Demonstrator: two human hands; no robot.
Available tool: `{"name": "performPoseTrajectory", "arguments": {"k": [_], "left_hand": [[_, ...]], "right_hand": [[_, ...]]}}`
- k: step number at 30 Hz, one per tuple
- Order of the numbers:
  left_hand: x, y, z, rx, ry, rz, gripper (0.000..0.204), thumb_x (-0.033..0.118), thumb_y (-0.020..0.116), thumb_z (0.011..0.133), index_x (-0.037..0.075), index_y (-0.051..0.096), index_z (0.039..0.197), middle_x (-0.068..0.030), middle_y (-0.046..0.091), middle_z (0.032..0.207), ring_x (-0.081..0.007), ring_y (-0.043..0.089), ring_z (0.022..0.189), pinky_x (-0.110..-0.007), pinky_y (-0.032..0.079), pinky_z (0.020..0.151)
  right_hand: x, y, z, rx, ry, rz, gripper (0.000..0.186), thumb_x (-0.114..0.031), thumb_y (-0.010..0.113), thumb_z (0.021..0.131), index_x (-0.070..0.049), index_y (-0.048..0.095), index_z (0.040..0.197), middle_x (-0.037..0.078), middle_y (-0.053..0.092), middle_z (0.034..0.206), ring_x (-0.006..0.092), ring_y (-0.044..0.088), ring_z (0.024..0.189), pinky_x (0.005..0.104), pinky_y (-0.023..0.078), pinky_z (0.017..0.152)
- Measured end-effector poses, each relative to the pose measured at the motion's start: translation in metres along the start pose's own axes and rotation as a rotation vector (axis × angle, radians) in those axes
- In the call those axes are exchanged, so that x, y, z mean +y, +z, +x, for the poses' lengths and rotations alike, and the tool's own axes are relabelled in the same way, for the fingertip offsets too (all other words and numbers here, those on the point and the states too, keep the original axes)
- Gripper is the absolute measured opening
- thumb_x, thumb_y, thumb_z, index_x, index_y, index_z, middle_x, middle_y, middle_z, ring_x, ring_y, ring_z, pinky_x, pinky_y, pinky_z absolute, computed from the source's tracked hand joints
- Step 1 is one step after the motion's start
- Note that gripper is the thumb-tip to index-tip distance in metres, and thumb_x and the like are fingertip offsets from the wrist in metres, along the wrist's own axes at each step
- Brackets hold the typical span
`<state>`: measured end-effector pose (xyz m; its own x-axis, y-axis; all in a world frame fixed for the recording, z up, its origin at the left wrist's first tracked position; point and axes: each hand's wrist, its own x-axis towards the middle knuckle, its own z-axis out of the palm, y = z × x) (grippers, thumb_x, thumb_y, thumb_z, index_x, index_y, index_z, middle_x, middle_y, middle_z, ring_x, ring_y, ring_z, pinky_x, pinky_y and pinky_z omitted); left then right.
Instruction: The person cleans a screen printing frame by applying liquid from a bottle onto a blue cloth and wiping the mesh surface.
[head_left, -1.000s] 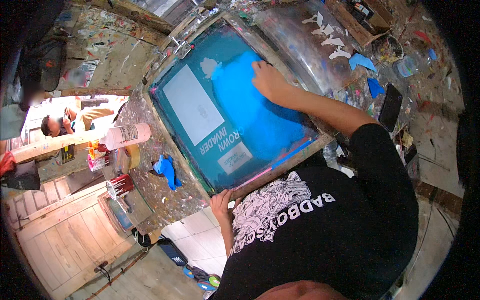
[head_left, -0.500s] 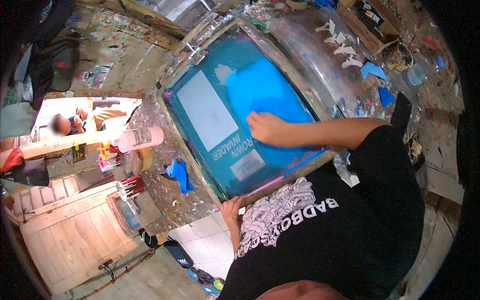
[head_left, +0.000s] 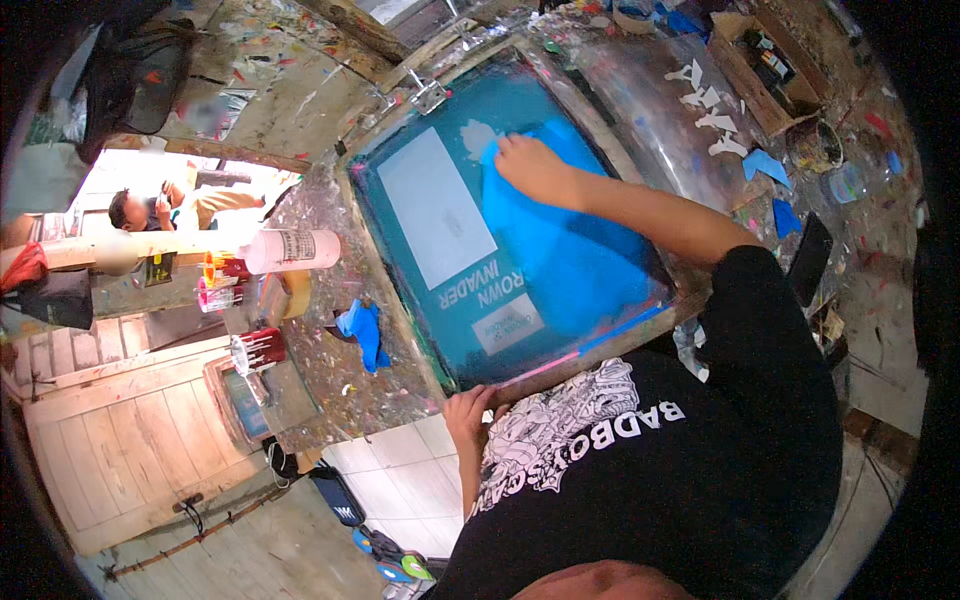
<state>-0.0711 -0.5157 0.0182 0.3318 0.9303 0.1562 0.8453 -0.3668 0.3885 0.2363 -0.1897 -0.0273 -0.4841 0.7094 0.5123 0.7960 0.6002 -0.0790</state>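
Note:
My right hand [head_left: 530, 165] rests on the upper part of a bright blue patch [head_left: 575, 280] on the teal printing screen [head_left: 445, 360], beside a pale leaf-like shape [head_left: 479, 135]. Its fingers are bent and pressed down; anything in them is hidden. My left hand [head_left: 468, 412] grips the near left corner of the screen's wooden frame [head_left: 640, 330]. A white rectangle [head_left: 432, 200] and pale lettering show on the screen, left of the blue. Metal clamps [head_left: 428, 95] sit at the frame's far edge.
Blue rag [head_left: 365, 330], pink bottle [head_left: 295, 250] and paint pots [head_left: 225, 285] are at left, with another person [head_left: 150, 210] beyond. At right are a clear sheet [head_left: 650, 90], wooden box [head_left: 765, 70], bucket [head_left: 810, 140], water bottle [head_left: 850, 182] and phone [head_left: 808, 260].
My right hand went from the top of the blue patch down toward the screen's middle, and has moved back up and slightly left. My left hand stays on the frame's corner.

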Motion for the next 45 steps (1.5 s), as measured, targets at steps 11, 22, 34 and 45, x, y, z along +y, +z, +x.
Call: {"name": "performPoseTrajectory", "arguments": {"k": [11, 22, 34, 45], "left_hand": [[0.014, -0.009, 0.010, 0.009, 0.012, 0.006, 0.043, 0.021, 0.085, 0.067, 0.008, 0.071, 0.106, -0.0046, 0.068, 0.104, -0.0253, 0.061, 0.092, -0.040, 0.044, 0.081], [0.013, -0.007, 0.005, 0.004, -0.031, -0.015, 0.046, 0.017, 0.085, 0.064, 0.008, 0.071, 0.107, -0.0043, 0.068, 0.106, -0.0258, 0.061, 0.093, -0.041, 0.044, 0.083], [0.019, -0.004, 0.006, 0.050, -0.044, 0.028, 0.046, 0.020, 0.085, 0.067, 0.009, 0.072, 0.110, -0.0037, 0.068, 0.107, -0.0234, 0.061, 0.092, -0.038, 0.043, 0.080], [0.015, -0.008, 0.003, 0.011, -0.013, 0.019, 0.044, 0.020, 0.086, 0.068, 0.007, 0.071, 0.108, -0.0043, 0.068, 0.106, -0.0239, 0.062, 0.093, -0.038, 0.043, 0.082]], "right_hand": [[-0.018, -0.062, -0.050, -0.665, -0.065, -0.479, 0.009, -0.012, 0.066, 0.080, -0.013, 0.072, 0.073, 0.009, 0.067, 0.076, 0.0256, 0.061, 0.078, 0.0438, 0.043, 0.072], [-0.001, -0.091, -0.079, -0.279, -0.120, -0.024, 0.011, -0.015, 0.062, 0.083, -0.007, 0.069, 0.078, 0.012, 0.063, 0.070, 0.0317, 0.066, 0.073, 0.0478, 0.053, 0.065], [-0.068, -0.076, -0.087, -1.050, -0.271, 0.769, 0.023, -0.022, 0.054, 0.094, -0.001, 0.063, 0.099, 0.020, 0.062, 0.100, 0.0361, 0.064, 0.097, 0.0470, 0.051, 0.082], [-0.066, -0.057, -0.070, -0.594, -0.190, 0.743, 0.008, -0.006, 0.063, 0.076, 0.002, 0.065, 0.075, 0.022, 0.065, 0.083, 0.0390, 0.066, 0.079, 0.0496, 0.053, 0.072]]}}
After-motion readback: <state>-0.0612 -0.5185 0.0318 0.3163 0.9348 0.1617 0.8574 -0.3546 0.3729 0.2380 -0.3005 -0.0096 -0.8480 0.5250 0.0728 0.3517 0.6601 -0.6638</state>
